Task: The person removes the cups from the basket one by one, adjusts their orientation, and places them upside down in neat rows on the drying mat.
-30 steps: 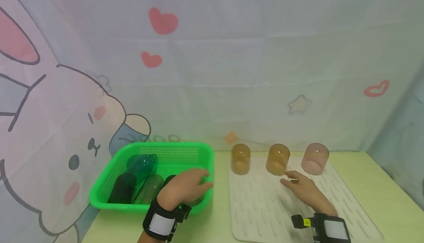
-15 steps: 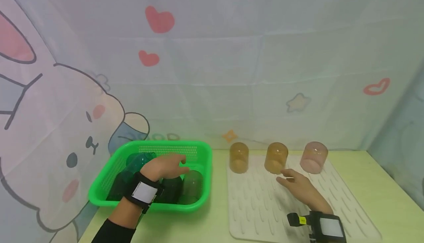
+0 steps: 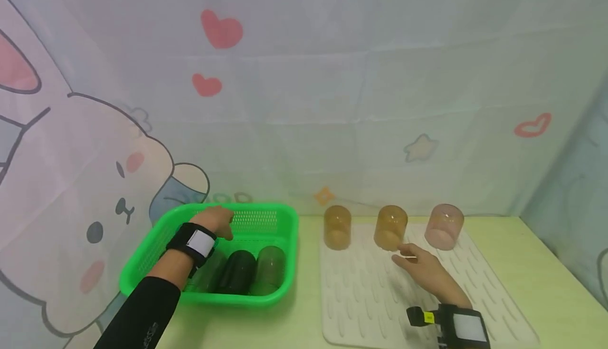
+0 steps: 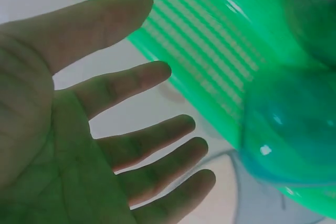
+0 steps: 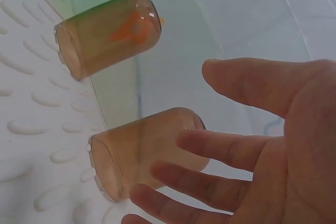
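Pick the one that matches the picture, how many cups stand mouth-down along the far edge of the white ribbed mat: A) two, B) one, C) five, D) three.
D: on the white mat stand two amber cups and one pink cup, all mouth-down in a row at its far edge, just beyond the open right hand.
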A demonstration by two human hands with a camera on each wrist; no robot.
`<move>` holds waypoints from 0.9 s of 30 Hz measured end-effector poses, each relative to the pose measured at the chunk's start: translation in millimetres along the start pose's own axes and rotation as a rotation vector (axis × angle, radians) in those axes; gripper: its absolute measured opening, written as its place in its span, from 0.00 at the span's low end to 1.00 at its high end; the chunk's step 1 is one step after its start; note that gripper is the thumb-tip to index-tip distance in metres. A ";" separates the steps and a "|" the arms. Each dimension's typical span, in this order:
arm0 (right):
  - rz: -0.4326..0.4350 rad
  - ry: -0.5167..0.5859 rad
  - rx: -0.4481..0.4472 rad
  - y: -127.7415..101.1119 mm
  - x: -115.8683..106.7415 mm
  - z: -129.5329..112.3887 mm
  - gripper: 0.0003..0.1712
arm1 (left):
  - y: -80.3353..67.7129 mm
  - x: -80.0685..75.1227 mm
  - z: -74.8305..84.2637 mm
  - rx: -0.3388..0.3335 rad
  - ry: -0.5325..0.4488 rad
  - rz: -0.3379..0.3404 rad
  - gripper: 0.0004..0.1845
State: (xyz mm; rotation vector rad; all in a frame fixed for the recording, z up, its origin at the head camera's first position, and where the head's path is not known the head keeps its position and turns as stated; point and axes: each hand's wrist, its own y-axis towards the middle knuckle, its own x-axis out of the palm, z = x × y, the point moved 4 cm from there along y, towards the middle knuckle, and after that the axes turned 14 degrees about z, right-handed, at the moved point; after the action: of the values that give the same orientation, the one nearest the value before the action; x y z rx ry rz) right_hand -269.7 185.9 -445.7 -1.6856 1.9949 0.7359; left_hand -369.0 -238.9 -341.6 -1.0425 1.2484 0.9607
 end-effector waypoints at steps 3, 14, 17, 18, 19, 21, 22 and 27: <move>0.008 -0.001 -0.010 -0.3 -0.9 0.2 0.36 | 4.4 4.3 -13.1 -0.064 0.016 -0.023 0.29; -0.003 0.002 0.003 -0.6 -1.6 -1.8 0.37 | 4.5 14.0 -35.6 -0.128 0.055 0.006 0.23; -0.011 0.005 0.008 -0.4 -2.8 -3.8 0.37 | 6.2 20.1 -44.7 -0.151 0.016 -0.024 0.30; -0.012 0.001 0.012 -0.2 -3.1 -4.0 0.38 | 7.0 22.4 -47.7 -0.164 -0.004 -0.032 0.31; -0.012 -0.001 0.015 0.2 -3.3 -4.2 0.39 | 7.6 23.5 -50.0 -0.178 -0.025 -0.039 0.34; -0.013 0.000 0.026 0.0 -3.6 -4.3 0.40 | 7.3 24.0 -52.4 -0.193 -0.046 -0.049 0.37; -0.015 -0.003 0.031 0.1 -3.3 -3.9 0.42 | 7.1 24.4 -53.1 -0.195 -0.051 -0.051 0.37; -0.026 -0.002 0.036 -2.0 -3.6 -1.4 0.41 | 2.7 22.6 -49.1 -0.196 -0.047 -0.041 0.38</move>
State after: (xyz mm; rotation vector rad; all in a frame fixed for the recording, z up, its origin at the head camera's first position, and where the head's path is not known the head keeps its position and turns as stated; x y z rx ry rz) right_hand -267.0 187.4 -442.7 -1.6853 1.9695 0.6883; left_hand -382.4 -285.5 -365.7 -1.1863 1.1070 1.0860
